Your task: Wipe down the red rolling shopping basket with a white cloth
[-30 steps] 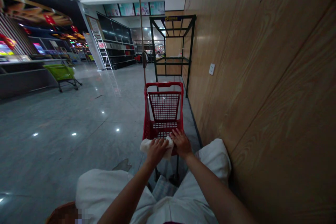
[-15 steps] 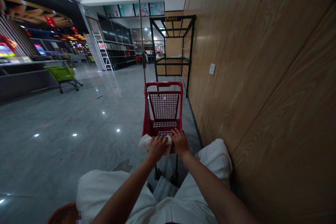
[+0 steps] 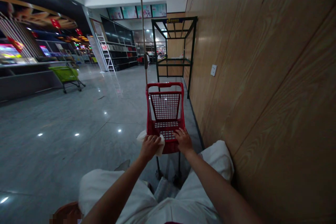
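Note:
Between my knees stands a small red shopping cart with a grid basket and thin dark legs on casters. My left hand is closed over a white cloth, pressing it on the cart's near left rim. Part of the cloth sticks out past my fingers on both sides. On the near right corner of the basket rests my right hand, its fingers spread along the rim and a ring on one of them. A pole with a flag rises from the cart's far left corner.
A wood-panelled wall with a socket runs close along my right. Ahead stands a dark metal frame rack. A green cart is off to the left, and a stepladder leans by the shelves. A brown round object sits at lower left.
My left hand has slid left along the near rim with the cloth, away from my right hand. My right hand has shifted slightly right. The camera view has turned a little.

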`<state>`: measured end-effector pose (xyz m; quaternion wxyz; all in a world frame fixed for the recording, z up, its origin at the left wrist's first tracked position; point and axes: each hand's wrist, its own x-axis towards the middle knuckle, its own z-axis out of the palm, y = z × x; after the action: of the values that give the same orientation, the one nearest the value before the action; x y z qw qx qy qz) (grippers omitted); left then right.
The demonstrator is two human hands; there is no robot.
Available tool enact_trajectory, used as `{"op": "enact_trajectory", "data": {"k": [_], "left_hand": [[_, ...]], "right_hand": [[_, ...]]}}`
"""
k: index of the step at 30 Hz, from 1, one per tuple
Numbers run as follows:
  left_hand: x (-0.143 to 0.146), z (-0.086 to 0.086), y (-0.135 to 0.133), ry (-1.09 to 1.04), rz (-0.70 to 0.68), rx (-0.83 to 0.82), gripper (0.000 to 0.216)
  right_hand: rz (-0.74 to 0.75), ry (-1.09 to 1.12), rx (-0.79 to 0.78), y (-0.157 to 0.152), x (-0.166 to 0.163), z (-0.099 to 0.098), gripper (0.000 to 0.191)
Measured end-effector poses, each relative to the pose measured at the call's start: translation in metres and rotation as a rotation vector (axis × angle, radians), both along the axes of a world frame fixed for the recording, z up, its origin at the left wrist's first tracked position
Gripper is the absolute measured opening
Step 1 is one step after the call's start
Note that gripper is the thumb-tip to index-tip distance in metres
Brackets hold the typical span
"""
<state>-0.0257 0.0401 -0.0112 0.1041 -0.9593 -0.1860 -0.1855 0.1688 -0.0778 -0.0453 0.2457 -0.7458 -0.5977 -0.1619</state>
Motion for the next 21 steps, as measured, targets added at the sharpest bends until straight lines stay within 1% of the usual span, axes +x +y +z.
{"op": "enact_trajectory", "data": {"k": [2,4,6,7,9,13,16,18,21], "left_hand": [[0.021,-0.001,-0.016,0.005,0.052,-0.014,0.025],[0.042,0.0,-0.032,0.021,0.06,-0.028,0.027],[0.054,0.001,-0.041,0.028,0.061,-0.04,0.028],[0.055,0.002,-0.042,0.036,0.054,-0.042,0.028],[0.048,0.003,-0.036,0.064,0.026,-0.037,0.026],[0.011,0.004,-0.005,0.104,-0.041,-0.009,0.025],[-0.007,0.004,0.01,0.097,-0.073,-0.017,0.026],[-0.004,0.004,0.007,0.068,-0.033,-0.019,0.026],[0.019,0.001,-0.014,0.035,0.032,-0.007,0.026]], "right_hand": [[-0.044,-0.011,0.037,0.002,-0.006,-0.003,0.061],[-0.077,-0.036,0.071,0.002,-0.009,-0.005,0.061],[-0.091,-0.066,0.085,0.0,-0.008,-0.007,0.06],[-0.088,-0.081,0.083,-0.001,-0.006,-0.008,0.06],[-0.057,-0.107,0.065,-0.004,-0.001,-0.01,0.061],[0.012,-0.105,0.033,-0.006,0.009,-0.011,0.068],[-0.005,-0.056,0.04,-0.002,0.003,-0.01,0.068],[-0.058,-0.007,0.048,0.002,-0.008,-0.009,0.063],[-0.136,0.062,0.041,0.01,-0.026,-0.009,0.051]]}}
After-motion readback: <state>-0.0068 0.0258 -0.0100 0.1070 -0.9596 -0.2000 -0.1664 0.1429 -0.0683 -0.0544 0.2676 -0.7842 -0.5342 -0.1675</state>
